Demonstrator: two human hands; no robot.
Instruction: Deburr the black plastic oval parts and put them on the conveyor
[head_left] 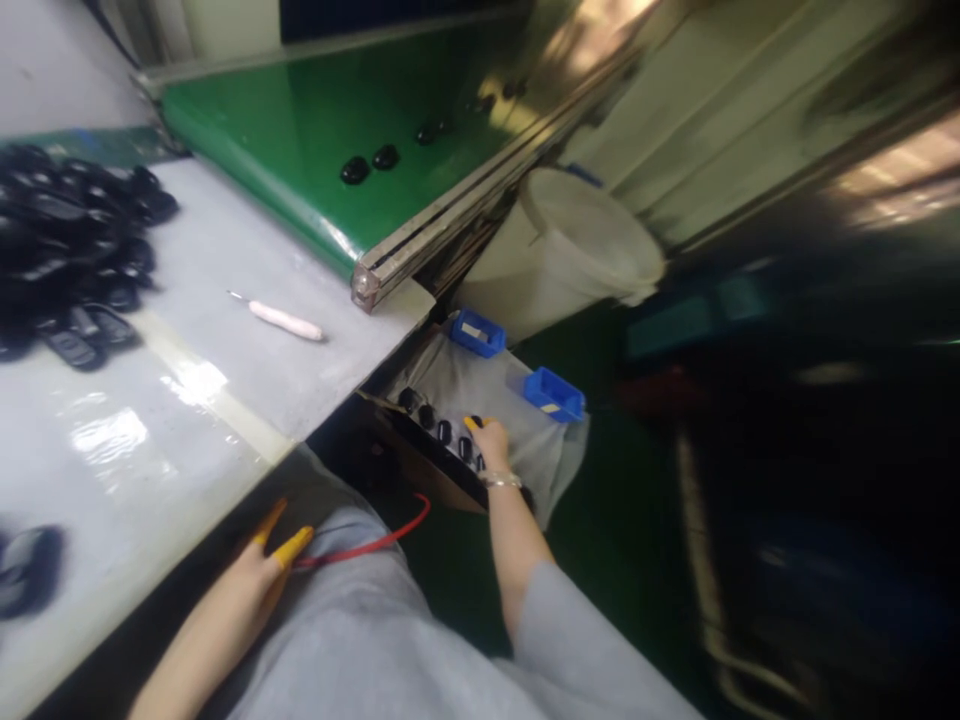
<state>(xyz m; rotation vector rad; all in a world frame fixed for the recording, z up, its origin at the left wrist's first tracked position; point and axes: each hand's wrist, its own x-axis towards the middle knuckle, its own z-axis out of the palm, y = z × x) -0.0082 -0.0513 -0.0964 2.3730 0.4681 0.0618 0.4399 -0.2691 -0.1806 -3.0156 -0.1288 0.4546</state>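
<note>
My right hand (487, 445), with a bracelet on the wrist and a yellow finger cot, reaches down to a row of small black parts (442, 432). These stand along the edge of a box lined with a grey plastic sheet (487, 395). Its fingertips are at the far end of the row; whether they grip a part is hard to see. My left hand (259, 565) hangs near my lap with yellow-capped fingers apart, holding nothing, next to a red cord (367, 548).
A heap of black key-fob-like casings (67, 240) lies on the pale bench (225, 400), with a white-handled pick (281, 320) and another black casing (26, 570). Beyond are a green conveyor belt (315, 130), a white bucket (577, 240), and several blue bins (553, 394).
</note>
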